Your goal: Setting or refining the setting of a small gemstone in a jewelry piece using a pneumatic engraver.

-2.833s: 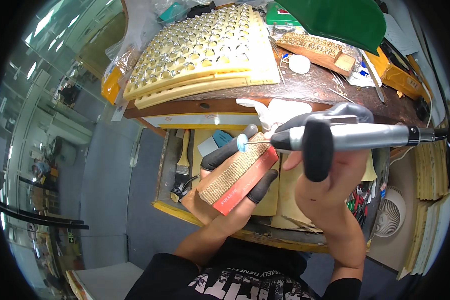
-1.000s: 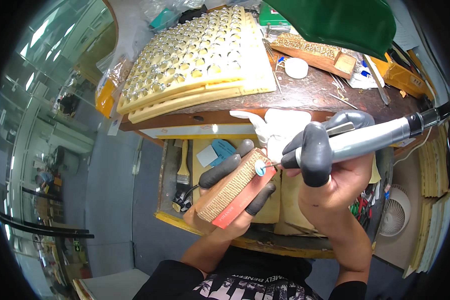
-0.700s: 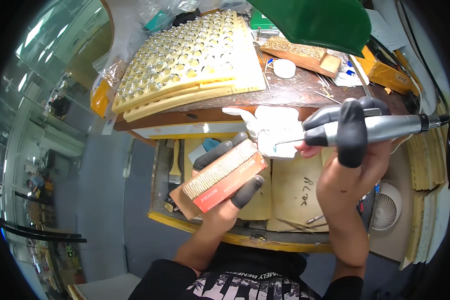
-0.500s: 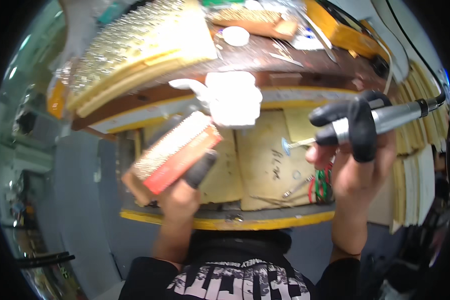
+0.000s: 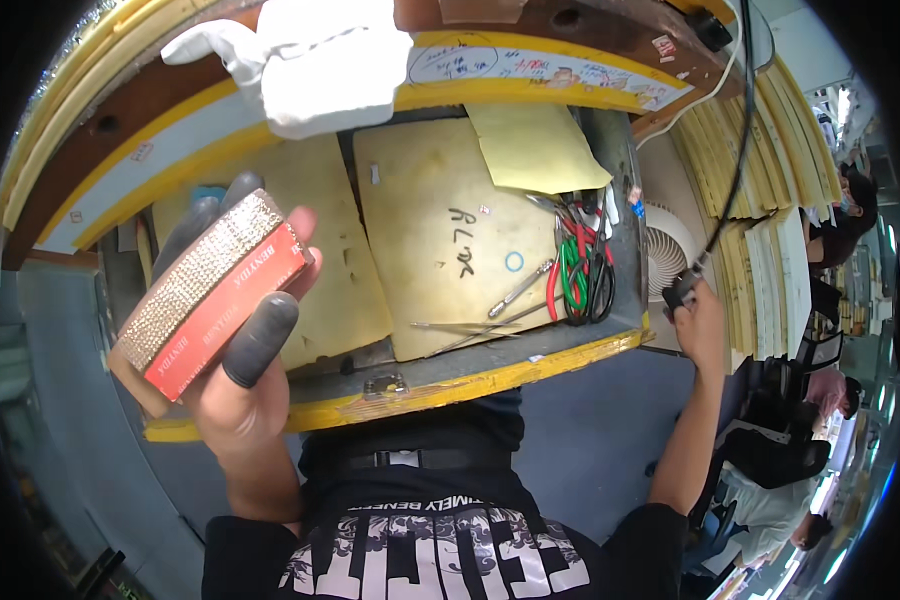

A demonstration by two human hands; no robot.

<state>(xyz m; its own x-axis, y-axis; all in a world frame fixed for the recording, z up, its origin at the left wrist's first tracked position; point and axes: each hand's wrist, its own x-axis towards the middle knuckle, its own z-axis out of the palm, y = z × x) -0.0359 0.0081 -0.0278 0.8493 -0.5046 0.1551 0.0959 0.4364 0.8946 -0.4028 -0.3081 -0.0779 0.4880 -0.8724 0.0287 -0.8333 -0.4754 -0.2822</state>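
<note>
My left hand (image 5: 240, 385), with black finger covers, is closed around a curved block. Along its top runs a glittering band (image 5: 202, 282) of tiny stones in rows; a red printed strip (image 5: 232, 318) lines its side. The thumb presses on the near side and other fingers wrap behind. My right hand (image 5: 700, 325) is out at the right, beyond the drawer's edge and beside a white fan. Its fingers are closed on the rotary handpiece, mostly hidden by the hand; the black cable (image 5: 738, 180) runs upward from it. The tool's tip does not show.
An open drawer (image 5: 420, 290) lined with yellowed board holds red and green handled pliers (image 5: 575, 275), tweezers and a blue ring (image 5: 514, 261). A white padded support (image 5: 330, 70) juts from the bench edge. Stacked boards (image 5: 760, 150) and a round fan (image 5: 665, 250) stand right; people sit beyond.
My right hand has carried the handpiece from over the drawer out to the right and down. The view has turned rightward. My left hand still grips the block with the glittering band.
</note>
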